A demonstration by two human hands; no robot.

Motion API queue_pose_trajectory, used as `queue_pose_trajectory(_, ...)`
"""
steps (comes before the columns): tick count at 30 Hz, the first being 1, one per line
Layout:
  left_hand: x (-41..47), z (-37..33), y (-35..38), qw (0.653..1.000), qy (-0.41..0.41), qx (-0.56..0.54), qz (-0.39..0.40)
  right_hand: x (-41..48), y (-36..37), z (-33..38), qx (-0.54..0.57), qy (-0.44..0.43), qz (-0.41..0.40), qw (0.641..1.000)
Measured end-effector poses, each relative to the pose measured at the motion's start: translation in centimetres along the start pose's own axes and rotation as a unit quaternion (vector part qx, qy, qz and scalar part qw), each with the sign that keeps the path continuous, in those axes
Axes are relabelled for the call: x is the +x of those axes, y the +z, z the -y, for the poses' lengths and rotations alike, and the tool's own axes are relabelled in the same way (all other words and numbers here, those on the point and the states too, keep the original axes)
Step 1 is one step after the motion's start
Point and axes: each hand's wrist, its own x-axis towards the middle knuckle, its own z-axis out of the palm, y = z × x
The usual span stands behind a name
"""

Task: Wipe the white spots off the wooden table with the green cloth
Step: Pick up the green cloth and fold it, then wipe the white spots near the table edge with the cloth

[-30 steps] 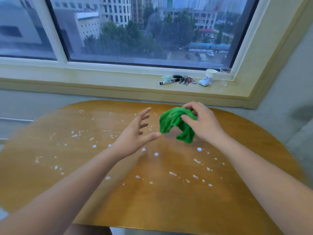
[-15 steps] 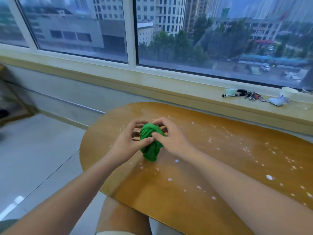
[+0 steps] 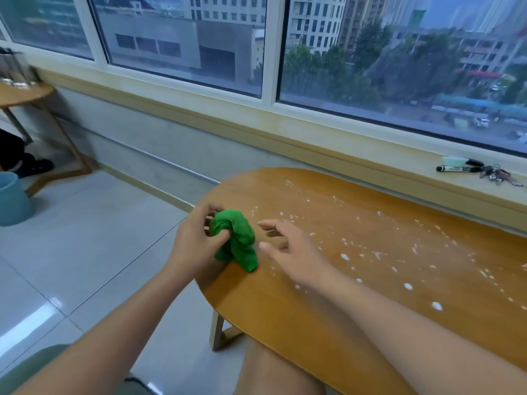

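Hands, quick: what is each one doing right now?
Left hand: closed on the green cloth.
Right hand: open, holding nothing, beside the cloth.

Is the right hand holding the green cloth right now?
No, the right hand is open and empty beside the green cloth, which the left hand grips at the end of the wooden table.

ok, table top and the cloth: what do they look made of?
Table: looks like wood or wood veneer, with a smooth glossy finish; faint grain and window glare show on it. Green cloth: soft matte fabric, possibly microfibre; it bunches into rounded folds in the left hand.
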Motion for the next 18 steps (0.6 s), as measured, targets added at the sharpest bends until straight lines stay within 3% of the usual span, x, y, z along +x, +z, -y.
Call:
queue_pose_trajectory(9, 1.3, 3.1, -0.6, 0.997, -0.021, 0.051, 0.053, 5.4, 5.9, 0.7, -0.226, -0.105, 0.077, 0.965)
queue_pose_trajectory(14, 2.0, 4.8, -2.9, 0.991, -0.031, 0.070, 0.109, 7.0, 7.4, 0.4, -0.294, -0.133, 0.089, 0.943)
queue_pose_trajectory(18, 3.6, 7.3, -3.5, 0.996, -0.089, 0.029, 0.013, 7.8, 8.4, -0.1, -0.321, -0.174, 0.089, 0.927)
